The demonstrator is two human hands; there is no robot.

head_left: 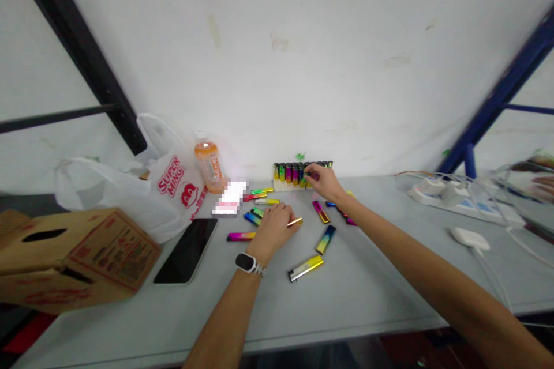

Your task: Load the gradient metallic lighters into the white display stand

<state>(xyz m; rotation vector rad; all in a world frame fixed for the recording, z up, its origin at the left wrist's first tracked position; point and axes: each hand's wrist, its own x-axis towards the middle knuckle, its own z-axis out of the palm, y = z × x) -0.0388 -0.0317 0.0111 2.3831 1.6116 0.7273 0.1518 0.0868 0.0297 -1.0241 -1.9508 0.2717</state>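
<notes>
Several shiny coloured lighters (295,175) stand upright in a row in a pale tray (283,187) against the wall. At the row's middle, my right hand (324,181) pinches a lighter whose body is mostly hidden by the fingers. My left hand (273,226) is palm down over the table with its fingers curled, and a gold lighter (296,222) sticks out from them. Loose lighters lie around both hands: a pink one (321,212), a blue-yellow one (325,240), a silver-yellow one (306,268) and a magenta one (241,236) partly behind my left hand.
On the left are a cardboard box (108,259), a white plastic bag (160,207), an orange drink bottle (208,162) and a dark phone (186,251). A power strip (467,203) with cables and a white adapter (470,238) lie right. Another person's hand (544,185) shows at the far right.
</notes>
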